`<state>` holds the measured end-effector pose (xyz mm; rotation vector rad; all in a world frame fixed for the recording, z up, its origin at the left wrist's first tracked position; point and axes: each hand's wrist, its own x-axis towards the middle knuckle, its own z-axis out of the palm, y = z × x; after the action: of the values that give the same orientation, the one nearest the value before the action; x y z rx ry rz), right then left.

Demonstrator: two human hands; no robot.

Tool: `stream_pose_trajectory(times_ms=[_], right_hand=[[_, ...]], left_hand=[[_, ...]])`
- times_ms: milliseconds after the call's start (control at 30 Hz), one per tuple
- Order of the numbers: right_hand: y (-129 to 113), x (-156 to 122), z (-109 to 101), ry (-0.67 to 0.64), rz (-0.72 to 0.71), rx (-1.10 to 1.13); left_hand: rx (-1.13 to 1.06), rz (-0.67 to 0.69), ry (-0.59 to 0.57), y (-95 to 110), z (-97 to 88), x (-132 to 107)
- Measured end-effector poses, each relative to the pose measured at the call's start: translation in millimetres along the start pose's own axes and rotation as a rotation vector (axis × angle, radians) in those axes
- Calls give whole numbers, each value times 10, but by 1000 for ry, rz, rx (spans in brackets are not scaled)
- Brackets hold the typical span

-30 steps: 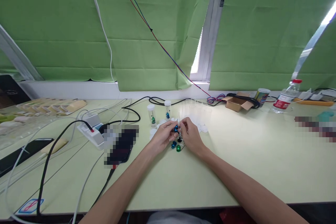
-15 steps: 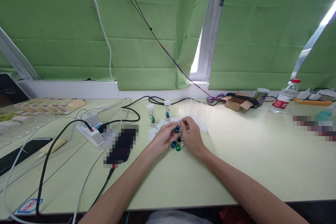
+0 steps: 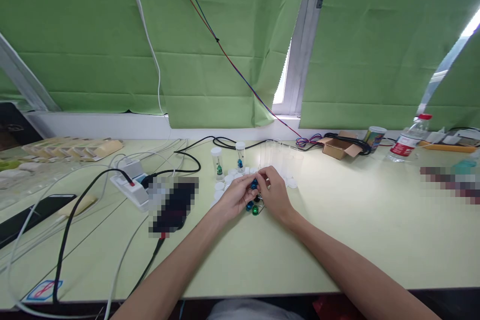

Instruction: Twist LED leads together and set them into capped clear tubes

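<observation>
My left hand (image 3: 237,196) is closed, with its fingertips round a shiny blue ball piece (image 3: 254,185). Against its top my right hand (image 3: 275,192) pinches with thumb and forefinger; what lies in that pinch is hidden. Just below the hands rest a green ball (image 3: 255,210), another blue ball (image 3: 249,205) and a dark ball, with a bent metal wire beside them. Behind the hands stand two capped clear tubes: one tube (image 3: 217,164) holds a green piece, the other tube (image 3: 240,156) a blue one. White caps (image 3: 219,187) lie around my left hand.
Uncapped clear tubes (image 3: 291,160) stand behind my right hand. To the left are a phone (image 3: 176,207), a power strip (image 3: 131,187) and loose cables. A cardboard box (image 3: 339,147), a patterned can (image 3: 374,138) and a water bottle (image 3: 407,142) sit at the back right.
The thin metal wire that stuck up above the blue ball between my fingers no longer shows. My fingertips have come closer together; the view has shifted slightly.
</observation>
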<state>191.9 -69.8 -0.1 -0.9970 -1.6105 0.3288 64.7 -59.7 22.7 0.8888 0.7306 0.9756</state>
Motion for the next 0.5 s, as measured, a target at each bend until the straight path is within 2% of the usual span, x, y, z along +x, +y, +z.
stream_pose_trajectory(times_ms=[500], right_hand=[[-40, 33, -47, -56, -22, 27]], left_hand=[[-24, 3, 57, -39, -36, 38]])
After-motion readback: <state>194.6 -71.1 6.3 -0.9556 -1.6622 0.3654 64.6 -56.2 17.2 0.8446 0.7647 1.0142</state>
